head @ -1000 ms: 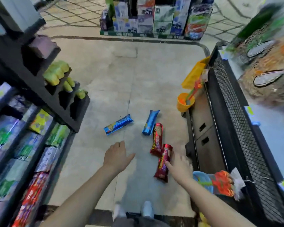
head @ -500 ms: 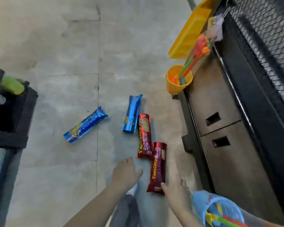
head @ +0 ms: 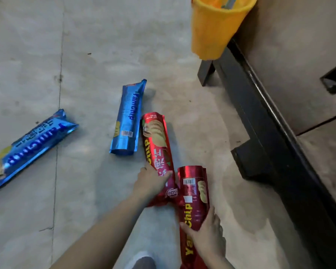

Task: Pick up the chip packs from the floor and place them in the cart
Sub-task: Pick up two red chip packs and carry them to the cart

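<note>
Starting from the left, I see a blue chip pack (head: 30, 147) lying flat on the floor (head: 97, 45), at a slant and well apart from the others, and nobody touches it. Next to the right lies a second blue pack (head: 128, 118), almost straight up and down in the view, also untouched. Just beside it, and I think touching along its lower edge, is the first red pack (head: 156, 144). My left hand (head: 150, 184) has its grip closed on the lower part of this pack, with the thumb on one side and the fingers over the top; the foil is crumpled there. Further right, the second red pack (head: 193, 199) is held near its lower half by my right hand (head: 209, 234), the fingers curled around it. I cannot say surely if either red pack is already lifted from the floor, because the view from above is poor for this. At the far right stand a yellow bucket (head: 211, 33) and a dark shelf base (head: 260, 133). The cart is not in view. As I judge it, the task is at its beginning: two packs are gripped, two blue ones remain on the floor, and none is shown placed in the cart.
</note>
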Demonstrator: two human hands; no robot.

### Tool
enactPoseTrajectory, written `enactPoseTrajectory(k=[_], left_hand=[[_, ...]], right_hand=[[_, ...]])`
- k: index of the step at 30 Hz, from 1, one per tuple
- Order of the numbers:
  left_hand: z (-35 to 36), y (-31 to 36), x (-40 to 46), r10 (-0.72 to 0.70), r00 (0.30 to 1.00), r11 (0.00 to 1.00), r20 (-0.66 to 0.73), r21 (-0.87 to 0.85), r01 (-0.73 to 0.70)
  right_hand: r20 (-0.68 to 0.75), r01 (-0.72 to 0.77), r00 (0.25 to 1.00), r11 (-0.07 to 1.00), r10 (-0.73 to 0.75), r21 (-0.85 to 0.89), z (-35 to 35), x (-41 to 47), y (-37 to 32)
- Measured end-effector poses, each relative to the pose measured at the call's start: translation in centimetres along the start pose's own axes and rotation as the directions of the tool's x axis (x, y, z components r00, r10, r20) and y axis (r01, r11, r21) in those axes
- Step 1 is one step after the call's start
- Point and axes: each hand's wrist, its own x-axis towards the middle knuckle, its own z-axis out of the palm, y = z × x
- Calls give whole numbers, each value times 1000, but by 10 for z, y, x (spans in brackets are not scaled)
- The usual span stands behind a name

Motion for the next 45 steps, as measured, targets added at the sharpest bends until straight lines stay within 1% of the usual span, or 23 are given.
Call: enactPoseTrajectory(k=[4,7,9,12,15,17,21,23,27,29,32,36,38,41,45], left_hand=[[27,-2,42,-90,990,986,-105,-150,74],[34,-5,51,-112,975,970,-191,-233,66],[28,-4,43,-130,972,958,-195,-278,73],[6,8,8,-164,973,951,-165,-290,111],[-28,29,-50,-192,970,925,-150,-357,128],[-62,47,-93,-178,972,915,-151,-388,107],[-154,89,-193,-157,969,905,-193,-421,63],[-209,114,-252,-145,963,901,-229,-434,33],[-316,151,-373,-211,938,890,-274,-452,68],[-365,165,-431,-222,922,886,-318,-461,54],[-428,182,-508,-232,898,884,-375,-466,34],[-489,194,-594,-201,880,890,-430,-456,-19],[-506,191,-628,-200,882,885,-427,-465,-24],[-518,189,-671,-166,880,893,-446,-446,-58],[-510,189,-718,-157,875,886,-458,-457,-81]], right_hand=[[-124,14,992,993,1,119,38,24,13],[-159,55,987,976,-21,210,46,32,20],[-160,58,987,973,-21,225,34,27,20],[-174,65,984,980,-32,187,-5,5,8],[-181,81,982,983,-50,167,-56,-32,-14],[-170,117,981,982,-90,151,-96,-65,-35],[-126,184,978,975,-168,126,-186,-151,-88],[-103,239,969,959,-225,152,-236,-200,-116],[-102,351,936,919,-337,178,-347,-307,-165],[-111,395,918,891,-380,222,-401,-362,-187],[-97,444,894,839,-437,315,-464,-435,-212],[-90,544,835,788,-544,286,-514,-507,-227],[-83,576,811,766,-579,284,-528,-536,-228],[-113,623,775,721,-622,304,-543,-574,-224],[-119,655,745,687,-656,313,-557,-605,-209]])
